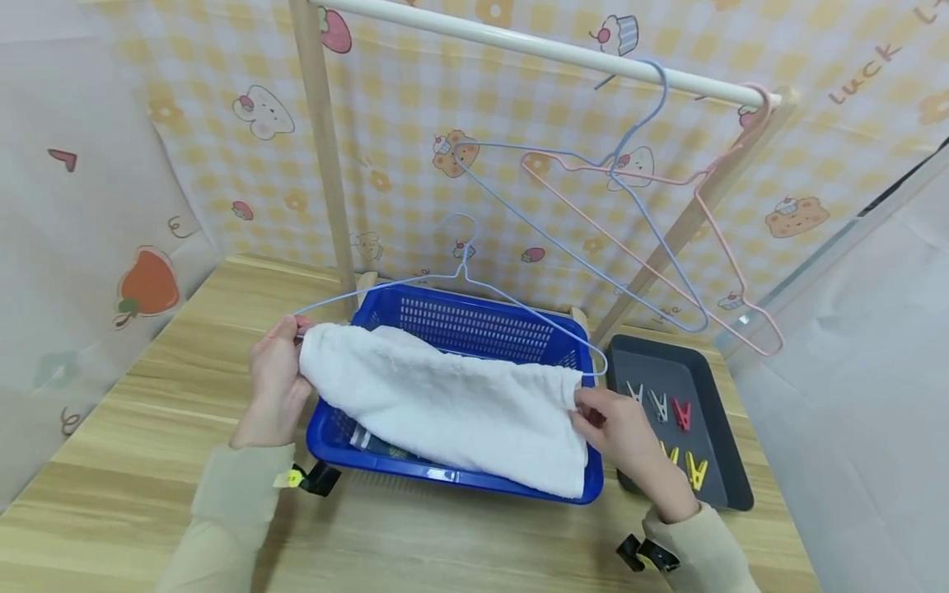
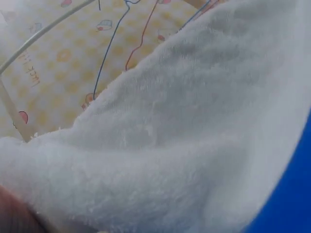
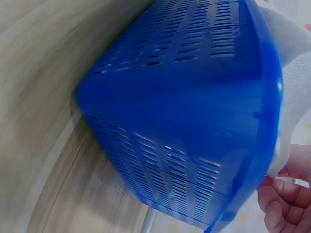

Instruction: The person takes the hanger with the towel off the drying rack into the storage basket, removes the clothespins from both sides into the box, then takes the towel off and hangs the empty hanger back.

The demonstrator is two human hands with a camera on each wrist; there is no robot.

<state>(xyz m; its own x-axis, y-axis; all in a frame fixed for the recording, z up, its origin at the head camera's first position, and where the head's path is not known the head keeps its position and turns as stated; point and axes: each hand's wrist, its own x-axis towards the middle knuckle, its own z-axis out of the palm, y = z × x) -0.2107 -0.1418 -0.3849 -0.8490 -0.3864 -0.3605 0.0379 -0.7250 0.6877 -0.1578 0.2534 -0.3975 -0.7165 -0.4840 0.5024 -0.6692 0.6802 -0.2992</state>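
Observation:
A white towel hangs over the lower bar of a light blue hanger, above a blue basket. My left hand grips the hanger's left corner together with the towel's left end. At the towel's right edge, my right hand pinches the cloth just below the hanger's right corner. The left wrist view is mostly filled by the towel. In the right wrist view, the fingers of my right hand hold the cloth beside the basket's rim. Dark cloth shows inside the basket.
Behind the basket stands a rack with a white rail and wooden posts. A blue hanger and a pink hanger hang from its right part. A dark grey tray with several clothespins lies on the wooden table at right.

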